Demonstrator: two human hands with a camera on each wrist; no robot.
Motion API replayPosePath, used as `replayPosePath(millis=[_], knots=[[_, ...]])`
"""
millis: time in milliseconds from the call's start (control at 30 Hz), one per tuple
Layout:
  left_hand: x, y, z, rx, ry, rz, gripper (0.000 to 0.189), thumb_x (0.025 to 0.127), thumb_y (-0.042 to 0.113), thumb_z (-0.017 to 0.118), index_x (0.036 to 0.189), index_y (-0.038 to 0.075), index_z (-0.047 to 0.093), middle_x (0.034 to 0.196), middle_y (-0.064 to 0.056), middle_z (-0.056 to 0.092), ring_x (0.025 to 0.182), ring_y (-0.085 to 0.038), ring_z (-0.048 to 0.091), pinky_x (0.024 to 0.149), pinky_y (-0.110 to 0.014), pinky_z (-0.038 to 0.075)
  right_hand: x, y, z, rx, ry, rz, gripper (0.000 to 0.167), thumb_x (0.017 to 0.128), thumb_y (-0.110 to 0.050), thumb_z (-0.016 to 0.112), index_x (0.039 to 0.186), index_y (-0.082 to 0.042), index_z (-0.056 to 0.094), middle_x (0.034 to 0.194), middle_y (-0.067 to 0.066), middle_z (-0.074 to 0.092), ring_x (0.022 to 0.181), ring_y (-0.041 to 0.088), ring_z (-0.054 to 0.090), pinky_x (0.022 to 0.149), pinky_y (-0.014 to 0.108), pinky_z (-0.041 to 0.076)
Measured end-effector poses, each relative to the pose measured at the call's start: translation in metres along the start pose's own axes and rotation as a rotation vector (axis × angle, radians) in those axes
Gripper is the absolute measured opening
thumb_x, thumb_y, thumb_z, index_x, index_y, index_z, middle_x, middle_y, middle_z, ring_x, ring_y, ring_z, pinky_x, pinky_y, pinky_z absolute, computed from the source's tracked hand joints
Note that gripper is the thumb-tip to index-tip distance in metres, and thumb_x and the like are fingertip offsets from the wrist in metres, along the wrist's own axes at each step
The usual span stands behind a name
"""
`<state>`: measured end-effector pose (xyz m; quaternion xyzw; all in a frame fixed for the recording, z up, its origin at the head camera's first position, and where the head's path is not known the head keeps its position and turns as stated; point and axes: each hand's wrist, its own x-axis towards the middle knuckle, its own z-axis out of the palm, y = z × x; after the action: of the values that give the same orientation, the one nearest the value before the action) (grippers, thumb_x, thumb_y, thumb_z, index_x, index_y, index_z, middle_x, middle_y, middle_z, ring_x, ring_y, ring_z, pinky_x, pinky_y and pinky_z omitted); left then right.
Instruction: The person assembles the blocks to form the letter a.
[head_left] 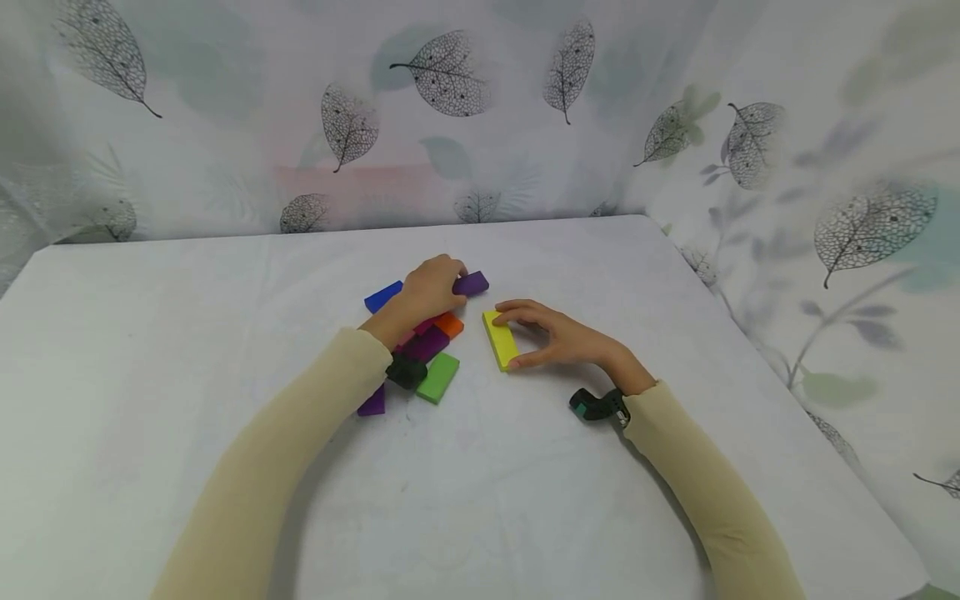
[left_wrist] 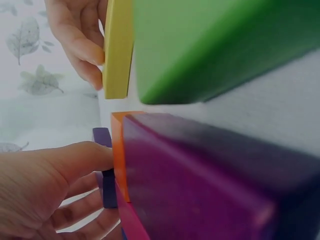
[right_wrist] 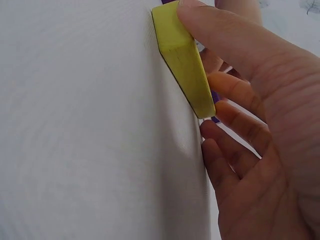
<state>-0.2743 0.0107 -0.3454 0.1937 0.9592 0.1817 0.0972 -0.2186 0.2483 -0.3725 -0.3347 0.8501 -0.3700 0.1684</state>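
Leaf-printed cloth (head_left: 450,75) backs the white desk (head_left: 487,492); beside bunched blocks (head_left: 428,343), the left hand (head_left: 431,287) pinches a purple block (head_left: 471,284), and the right hand (head_left: 566,337), curved wide, grips a yellow block (head_left: 500,342) by its ends.

The left sleeve (head_left: 270,475) is long, smooth and plain beige. At its cuff end is the blocky, black left camera (head_left: 407,372). Well right of the left sleeve are a matching, lightly creased right sleeve (head_left: 708,492) and the curved, black right camera (head_left: 596,406), marked with a teal patch (head_left: 580,409).
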Motion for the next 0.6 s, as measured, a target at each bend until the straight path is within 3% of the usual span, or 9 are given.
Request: replayPosePath(millis=[267, 600], knots=[[-0.011, 0.004, -0.002, -0.017, 0.039, 0.062, 0.048, 0.091, 0.024, 0.069, 0.134, 0.008, 0.056, 0.126, -0.013, 0.057, 0.108, -0.025, 0.056, 0.096, -0.040, 0.049, 0.000, 0.005, -0.003, -0.004, 0.005, 0.032, 0.061, 0.082, -0.018, 0.080, 0.136, -0.011, 0.054, 0.153, 0.008, 0.034, 0.140, 0.025, 0.033, 0.116, 0.046, 0.025], [-0.027, 0.013, -0.007, -0.041, 0.037, 0.108, 0.048, 0.090, 0.023, 0.070, 0.134, 0.008, 0.056, 0.126, -0.013, 0.057, 0.111, -0.026, 0.056, 0.100, -0.041, 0.047, -0.002, 0.007, -0.005, 0.035, 0.002, 0.038, 0.061, 0.082, -0.018, 0.080, 0.136, -0.011, 0.054, 0.154, 0.008, 0.033, 0.140, 0.026, 0.034, 0.116, 0.046, 0.025]])
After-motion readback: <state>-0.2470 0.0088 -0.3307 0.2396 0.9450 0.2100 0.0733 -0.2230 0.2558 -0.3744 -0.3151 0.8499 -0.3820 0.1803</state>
